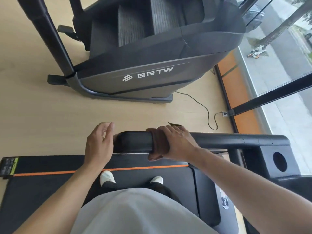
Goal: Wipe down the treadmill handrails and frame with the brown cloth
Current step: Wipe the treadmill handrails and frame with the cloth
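Observation:
A black treadmill handrail [133,141] runs across the middle of the view, ending in a padded tip on the left. The brown cloth [159,143] is wrapped over the rail, and my right hand [177,143] grips it around the rail, thumb underneath. Just left of the rail's tip, my left hand [99,143] hovers with relaxed fingers and holds nothing. Below the rail lies the black treadmill deck [50,183] with an orange stripe, where my feet in white shoes stand.
A large grey BRTW stair machine [146,65] stands on the wooden floor beyond the rail. A power cable [207,114] trails to a floor socket at the right. The treadmill console arm with a cup holder [279,162] is at right, next to a glass wall.

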### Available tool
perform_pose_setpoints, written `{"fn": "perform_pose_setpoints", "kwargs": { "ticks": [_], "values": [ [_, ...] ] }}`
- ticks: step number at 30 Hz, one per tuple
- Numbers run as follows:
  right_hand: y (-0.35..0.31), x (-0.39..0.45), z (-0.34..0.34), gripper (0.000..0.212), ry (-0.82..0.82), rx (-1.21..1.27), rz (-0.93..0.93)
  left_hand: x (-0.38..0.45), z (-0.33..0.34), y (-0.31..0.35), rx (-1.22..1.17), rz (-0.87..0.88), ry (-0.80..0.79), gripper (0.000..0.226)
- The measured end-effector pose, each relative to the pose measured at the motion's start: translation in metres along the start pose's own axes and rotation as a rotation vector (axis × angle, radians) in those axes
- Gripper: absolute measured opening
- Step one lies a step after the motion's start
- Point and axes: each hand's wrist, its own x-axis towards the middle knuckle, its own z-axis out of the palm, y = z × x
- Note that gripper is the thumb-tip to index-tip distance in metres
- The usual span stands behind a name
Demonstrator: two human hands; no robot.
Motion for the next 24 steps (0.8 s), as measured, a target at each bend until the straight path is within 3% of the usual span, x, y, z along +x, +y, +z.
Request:
{"fn": "perform_pose_setpoints", "kwargs": {
  "ticks": [5, 9, 14, 18, 24],
  "values": [
    [-0.110, 0.052, 0.006, 0.084, 0.060, -0.032, -0.234, -0.007, -0.011, 0.043, 0.016, 0.099, 0.192, 0.031],
    [-0.098, 0.045, 0.014, 0.081, 0.169, -0.040, -0.301, -0.021, 0.015, 0.074, 0.069, 0.172, 0.194, 0.029],
    [0.004, 0.002, 0.018, 0.096, 0.176, -0.069, -0.200, -0.047, 0.102, 0.103, 0.116, 0.229, 0.009, 0.028],
    [0.127, -0.045, 0.016, 0.081, 0.106, -0.054, -0.072, -0.065, 0.187, 0.133, 0.189, 0.301, -0.212, 0.022],
    [0.274, -0.098, 0.002, 0.091, -0.050, 0.024, 0.107, -0.089, 0.291, 0.183, 0.353, 0.433, -0.432, 0.029]
  ]
}}
